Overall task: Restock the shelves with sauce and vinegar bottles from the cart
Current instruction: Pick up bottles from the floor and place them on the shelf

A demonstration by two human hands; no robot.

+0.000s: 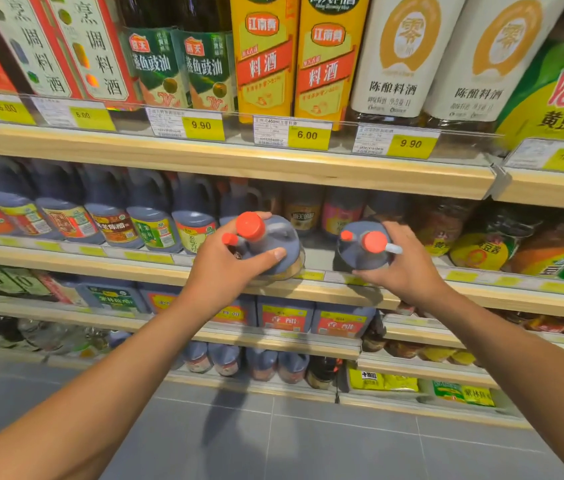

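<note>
Two dark jugs with red caps stand at the front edge of the middle shelf (308,289). My left hand (228,265) grips the left jug (273,244) around its shoulder, thumb on the near side. My right hand (405,261) grips the right jug (363,247) from its right side. Both jugs sit in a gap in the row of bottles. The cart is out of view.
A row of similar dark jugs (107,220) fills the middle shelf to the left; jars and pouches (481,251) lie to the right. Tall cooking-wine bottles (325,57) stand on the shelf above. Lower shelves hold more bottles (284,317). Grey tiled floor (308,445) lies below.
</note>
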